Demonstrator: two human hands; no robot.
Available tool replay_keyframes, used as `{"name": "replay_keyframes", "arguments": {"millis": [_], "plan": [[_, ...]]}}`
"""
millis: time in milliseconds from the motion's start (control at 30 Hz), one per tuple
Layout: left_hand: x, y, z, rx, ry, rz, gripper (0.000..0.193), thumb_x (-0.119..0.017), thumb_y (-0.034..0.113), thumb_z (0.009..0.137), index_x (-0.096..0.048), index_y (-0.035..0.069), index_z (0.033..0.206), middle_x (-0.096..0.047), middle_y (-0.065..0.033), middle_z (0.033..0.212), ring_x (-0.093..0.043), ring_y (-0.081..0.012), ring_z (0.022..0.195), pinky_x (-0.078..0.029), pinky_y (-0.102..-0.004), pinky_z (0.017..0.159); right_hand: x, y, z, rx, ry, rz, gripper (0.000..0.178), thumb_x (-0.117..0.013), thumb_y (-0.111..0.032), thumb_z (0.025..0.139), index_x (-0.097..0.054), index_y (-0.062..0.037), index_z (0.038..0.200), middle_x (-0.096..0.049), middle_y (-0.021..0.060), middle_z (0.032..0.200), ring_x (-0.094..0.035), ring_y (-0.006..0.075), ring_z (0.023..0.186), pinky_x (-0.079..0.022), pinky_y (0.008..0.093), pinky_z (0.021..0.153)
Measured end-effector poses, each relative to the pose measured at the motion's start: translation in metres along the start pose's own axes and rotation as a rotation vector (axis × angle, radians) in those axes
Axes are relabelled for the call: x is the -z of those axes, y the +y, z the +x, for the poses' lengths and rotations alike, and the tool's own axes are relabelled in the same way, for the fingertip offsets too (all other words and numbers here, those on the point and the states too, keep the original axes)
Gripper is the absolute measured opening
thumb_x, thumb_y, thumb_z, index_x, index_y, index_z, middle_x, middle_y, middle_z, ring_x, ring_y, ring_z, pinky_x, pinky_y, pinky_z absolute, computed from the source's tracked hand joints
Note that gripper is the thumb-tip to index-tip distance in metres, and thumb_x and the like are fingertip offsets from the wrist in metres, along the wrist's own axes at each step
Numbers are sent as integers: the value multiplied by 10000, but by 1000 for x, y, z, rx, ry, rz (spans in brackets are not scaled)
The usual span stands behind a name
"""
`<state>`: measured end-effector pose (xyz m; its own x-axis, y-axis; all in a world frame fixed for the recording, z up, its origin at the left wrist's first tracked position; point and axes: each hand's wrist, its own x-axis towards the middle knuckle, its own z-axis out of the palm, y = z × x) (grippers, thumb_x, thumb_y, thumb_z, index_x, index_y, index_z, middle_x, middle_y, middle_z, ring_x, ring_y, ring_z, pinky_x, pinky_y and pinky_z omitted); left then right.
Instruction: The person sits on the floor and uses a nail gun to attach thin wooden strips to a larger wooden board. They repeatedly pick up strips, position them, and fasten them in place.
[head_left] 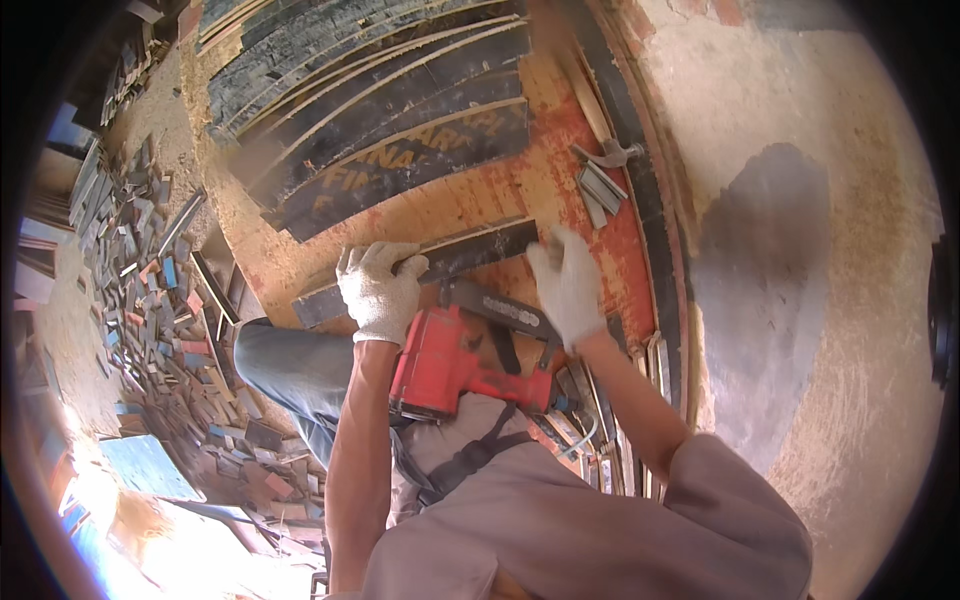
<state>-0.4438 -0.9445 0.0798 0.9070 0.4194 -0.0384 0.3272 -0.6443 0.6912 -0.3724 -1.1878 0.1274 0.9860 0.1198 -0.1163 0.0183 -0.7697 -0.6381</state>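
Note:
A long dark-faced plywood strip (475, 249) lies across the orange board (415, 200) in front of me. My left hand (382, 288), in a white knit glove, is curled over this strip left of its middle. At the strip's right end is my right hand (570, 285), also gloved, its fingers stretched out and thumb apart; whether it touches the end I cannot tell. A red nail gun (440, 360) with a black magazine (500, 308) lies between my forearms, against my lap. Beyond the strip, several curved dark plywood pieces (400, 165) lie in a row.
A claw hammer (612, 156) and strips of collated nails (600, 193) sit at the board's right side, beside a dark curved edge piece (655, 220). Many wood offcuts (190, 350) cover the ground at left. Bare concrete floor (850, 300) extends at right.

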Motion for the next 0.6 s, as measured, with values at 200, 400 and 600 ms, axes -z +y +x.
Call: {"name": "replay_keyframes", "arguments": {"millis": [200,400,600], "plan": [[-1,3,3,35,-9,-13,107,-827,230,764,-819,157,842,-767,-16,907,-674,-270,949,-443,-434,1021,12,-46,-93,-87,-878,-143,976,-717,-211,777,-239,133,1555,-705,330,1090,-688,516,1028,-546,572,904],[-1,1,5,31,-15,-16,114,-825,239,774,-817,154,849,-764,-22,908,-671,-280,951,-428,-446,1060,4,-43,-92,-226,-983,-73,1081,-777,-406,791,-231,-1,1630,-698,366,1132,-689,514,1079,-547,494,956],[-1,3,5,46,-26,-25,105,-824,238,781,-816,162,852,-753,-22,904,-662,-287,968,-400,-454,1121,62,-15,-76,-123,-613,298,428,-817,-305,846,-674,-42,1153,-719,178,875,-722,338,865,-553,428,837]]}}
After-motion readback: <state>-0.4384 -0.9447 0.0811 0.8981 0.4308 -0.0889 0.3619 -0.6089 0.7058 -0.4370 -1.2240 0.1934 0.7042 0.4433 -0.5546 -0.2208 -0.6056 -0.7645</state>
